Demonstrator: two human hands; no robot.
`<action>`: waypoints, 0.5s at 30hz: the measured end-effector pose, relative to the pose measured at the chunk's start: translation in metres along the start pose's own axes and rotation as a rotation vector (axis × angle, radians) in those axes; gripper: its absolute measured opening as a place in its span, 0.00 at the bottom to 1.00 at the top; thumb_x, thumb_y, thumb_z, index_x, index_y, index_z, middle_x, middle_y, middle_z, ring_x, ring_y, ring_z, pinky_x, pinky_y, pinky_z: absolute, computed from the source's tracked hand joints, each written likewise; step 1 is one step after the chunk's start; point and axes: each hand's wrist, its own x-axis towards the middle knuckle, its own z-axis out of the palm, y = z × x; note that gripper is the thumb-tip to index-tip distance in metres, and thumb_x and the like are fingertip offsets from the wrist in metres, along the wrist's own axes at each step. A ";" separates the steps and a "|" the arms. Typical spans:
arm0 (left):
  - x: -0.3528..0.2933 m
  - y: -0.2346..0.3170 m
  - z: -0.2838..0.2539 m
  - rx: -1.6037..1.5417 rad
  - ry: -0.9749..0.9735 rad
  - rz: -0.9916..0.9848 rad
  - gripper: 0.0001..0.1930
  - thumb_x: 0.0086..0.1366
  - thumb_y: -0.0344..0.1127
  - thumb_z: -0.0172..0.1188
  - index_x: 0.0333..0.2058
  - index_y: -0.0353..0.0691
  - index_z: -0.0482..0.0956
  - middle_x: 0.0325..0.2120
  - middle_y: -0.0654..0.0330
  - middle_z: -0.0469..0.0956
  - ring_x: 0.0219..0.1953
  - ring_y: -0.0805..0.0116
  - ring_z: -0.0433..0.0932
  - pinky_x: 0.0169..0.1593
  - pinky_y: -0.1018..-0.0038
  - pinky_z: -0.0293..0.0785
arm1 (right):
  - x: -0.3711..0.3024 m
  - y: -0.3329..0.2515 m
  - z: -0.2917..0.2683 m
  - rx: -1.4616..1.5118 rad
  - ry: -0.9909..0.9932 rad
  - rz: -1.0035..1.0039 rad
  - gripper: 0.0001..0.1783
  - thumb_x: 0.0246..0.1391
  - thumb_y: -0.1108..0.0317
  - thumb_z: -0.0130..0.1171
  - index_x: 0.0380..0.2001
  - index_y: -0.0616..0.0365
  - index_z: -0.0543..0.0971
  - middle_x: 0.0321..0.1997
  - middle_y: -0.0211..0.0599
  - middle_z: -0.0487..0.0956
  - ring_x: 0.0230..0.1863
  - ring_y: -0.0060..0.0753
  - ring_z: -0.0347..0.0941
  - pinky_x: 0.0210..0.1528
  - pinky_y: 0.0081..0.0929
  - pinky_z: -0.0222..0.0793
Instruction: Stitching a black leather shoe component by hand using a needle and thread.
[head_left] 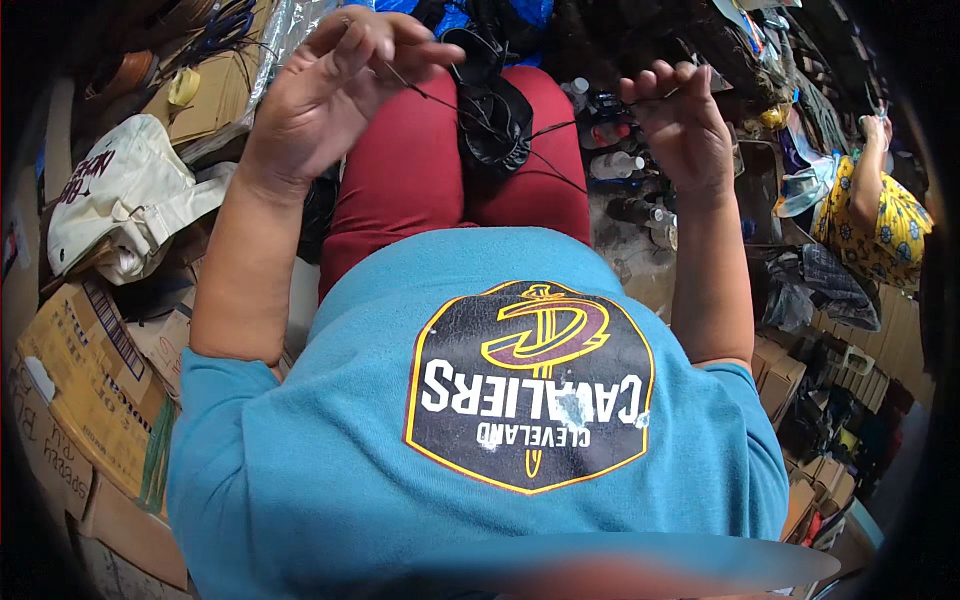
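A black item shaped like a shoe (pixel 497 125) rests between my thighs, its far end partly in shadow. Thin black cord (pixel 424 95) runs from it up toward my left hand (pixel 335 95), which is raised to the left with its fingers bent and pinched on the cord. Out to the right, my right hand (pixel 686 125) is raised at a similar height. Its fingers curl in against the thumb, with a bit of dark cord showing at the fingertips. Other loose cord ends trail over my right thigh.
Several bottles (pixel 617 165) stand right of my knees. A white cloth bag (pixel 125 200) lies left, above cardboard boxes (pixel 85 385). A roll of yellow tape (pixel 184 87) sits far left. At the right, another person in yellow patterned clothing (pixel 880 220) is close by.
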 end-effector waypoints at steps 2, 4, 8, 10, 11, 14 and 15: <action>-0.003 0.002 0.011 -0.056 -0.126 -0.092 0.11 0.68 0.41 0.49 0.34 0.38 0.71 0.29 0.57 0.77 0.33 0.69 0.75 0.41 0.73 0.72 | 0.000 -0.002 0.015 0.210 -0.155 0.235 0.14 0.56 0.56 0.56 0.29 0.57 0.74 0.28 0.33 0.74 0.31 0.28 0.70 0.46 0.35 0.67; -0.012 0.005 0.012 0.140 -0.257 -0.321 0.12 0.66 0.41 0.51 0.32 0.37 0.72 0.27 0.57 0.76 0.32 0.66 0.76 0.37 0.70 0.73 | -0.006 -0.006 0.020 0.080 -0.385 0.244 0.15 0.55 0.56 0.56 0.29 0.57 0.73 0.26 0.31 0.73 0.30 0.27 0.70 0.43 0.32 0.67; -0.034 -0.006 -0.011 1.161 -0.338 -0.230 0.11 0.61 0.39 0.57 0.31 0.36 0.73 0.24 0.59 0.73 0.30 0.67 0.74 0.36 0.68 0.71 | -0.037 -0.003 -0.010 -0.932 -0.315 0.477 0.10 0.53 0.64 0.58 0.30 0.61 0.78 0.26 0.29 0.73 0.30 0.26 0.70 0.35 0.22 0.66; -0.046 0.005 -0.038 1.602 -0.373 -0.029 0.08 0.54 0.32 0.62 0.29 0.36 0.75 0.24 0.57 0.72 0.31 0.63 0.74 0.36 0.70 0.69 | -0.052 0.007 -0.047 -1.078 -0.280 0.538 0.10 0.52 0.66 0.58 0.31 0.62 0.79 0.27 0.31 0.74 0.31 0.30 0.72 0.36 0.24 0.67; -0.053 0.020 -0.054 1.659 -0.206 -0.041 0.08 0.52 0.30 0.63 0.31 0.37 0.76 0.25 0.56 0.72 0.31 0.59 0.73 0.37 0.72 0.69 | -0.061 0.004 -0.071 -1.354 -0.275 0.416 0.10 0.51 0.67 0.58 0.34 0.61 0.79 0.28 0.34 0.75 0.33 0.33 0.73 0.38 0.26 0.68; -0.081 0.116 -0.110 1.605 0.176 -0.080 0.08 0.57 0.27 0.57 0.36 0.35 0.78 0.33 0.58 0.76 0.37 0.69 0.75 0.42 0.74 0.70 | -0.094 -0.037 -0.150 -1.734 -0.183 0.255 0.13 0.47 0.68 0.58 0.38 0.57 0.80 0.33 0.42 0.76 0.37 0.41 0.74 0.41 0.30 0.68; -0.095 0.163 -0.127 1.848 0.245 0.003 0.09 0.60 0.29 0.56 0.39 0.36 0.79 0.38 0.59 0.77 0.39 0.71 0.75 0.46 0.77 0.69 | -0.110 -0.057 -0.174 -1.870 -0.046 0.301 0.12 0.48 0.67 0.57 0.37 0.55 0.81 0.34 0.41 0.77 0.38 0.41 0.74 0.42 0.29 0.68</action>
